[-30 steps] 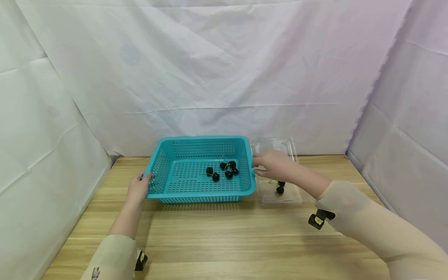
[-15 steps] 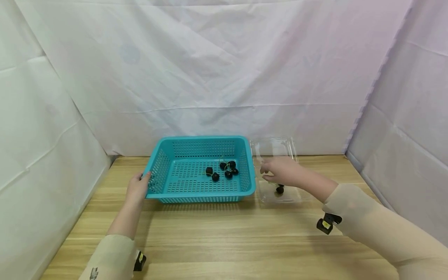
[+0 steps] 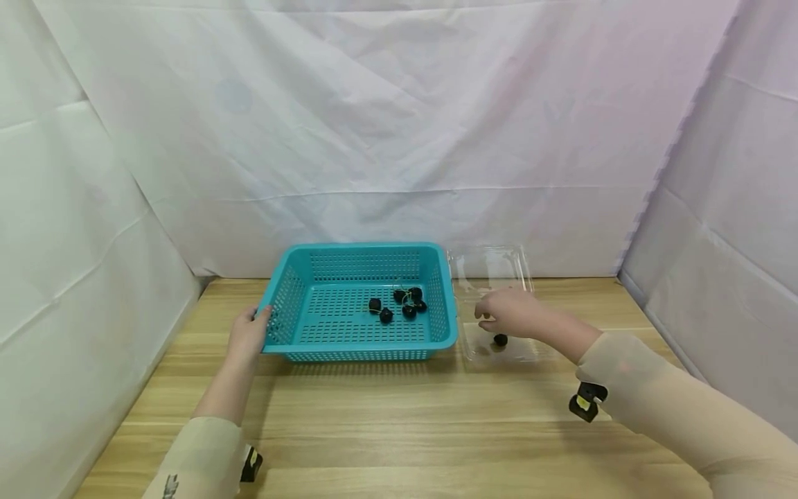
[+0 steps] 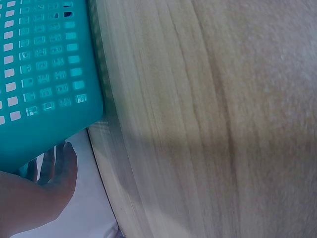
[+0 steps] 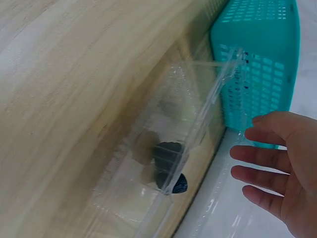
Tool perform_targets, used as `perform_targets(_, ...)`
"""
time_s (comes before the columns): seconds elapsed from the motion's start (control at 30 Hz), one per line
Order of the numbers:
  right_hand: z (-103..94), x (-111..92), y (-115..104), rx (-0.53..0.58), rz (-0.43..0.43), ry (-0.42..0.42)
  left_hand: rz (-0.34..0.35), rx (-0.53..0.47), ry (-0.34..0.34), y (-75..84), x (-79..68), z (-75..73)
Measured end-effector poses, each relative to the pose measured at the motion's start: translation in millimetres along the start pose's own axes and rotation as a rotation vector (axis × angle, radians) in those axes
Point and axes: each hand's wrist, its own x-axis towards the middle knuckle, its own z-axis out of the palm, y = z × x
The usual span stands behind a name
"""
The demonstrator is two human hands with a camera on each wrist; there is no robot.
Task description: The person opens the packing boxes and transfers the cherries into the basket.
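A turquoise perforated basket (image 3: 324, 312) sits on the wooden table with several dark cherries (image 3: 399, 305) in it. My left hand (image 3: 249, 333) rests against its left rim; in the left wrist view its fingers (image 4: 57, 166) lie straight beside the basket corner (image 4: 44, 74). Right of the basket lies a clear plastic clamshell box (image 3: 524, 350), lid up, with a dark cherry (image 3: 501, 339) in its tray. My right hand (image 3: 508, 312) hovers just above that tray, holding nothing. The right wrist view shows its fingers (image 5: 267, 166) spread, with two cherries (image 5: 166, 151) in the clear box (image 5: 124, 198).
White cloth hangs behind the table and on both sides. The table (image 3: 399, 430) runs bare from the basket's front towards me. A small black and yellow clip (image 3: 582, 405) hangs at my right sleeve.
My right hand has left the basket's right rim and moved right and down over the clear box. The left hand and the basket have stayed put.
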Motion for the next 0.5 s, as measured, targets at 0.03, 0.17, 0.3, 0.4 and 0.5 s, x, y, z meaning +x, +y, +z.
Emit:
perform_targets(0.03,1.5,-0.3,1.2,0.002,0.002,-0.004,-0.001,-0.004,0.001,0.3,-0.2,0.3)
perform_targets(0.17,9.5,-0.1,8.4,0.012,-0.002,-0.014,-0.009,-0.012,0.000,1.4,-0.3,0.7)
perform_targets(0.3,16.4,0.3,14.6,0.019,-0.017,-0.010,-0.013,-0.017,-0.001,1.8,0.0,1.0)
perform_targets(0.4,20.0,0.6,17.4,0.023,-0.016,-0.019,-0.008,-0.023,0.000,1.3,0.2,0.7)
perform_targets(0.5,22.5,2.0,19.0,0.010,-0.018,-0.039,-0.003,-0.025,0.001,0.6,0.3,0.3)
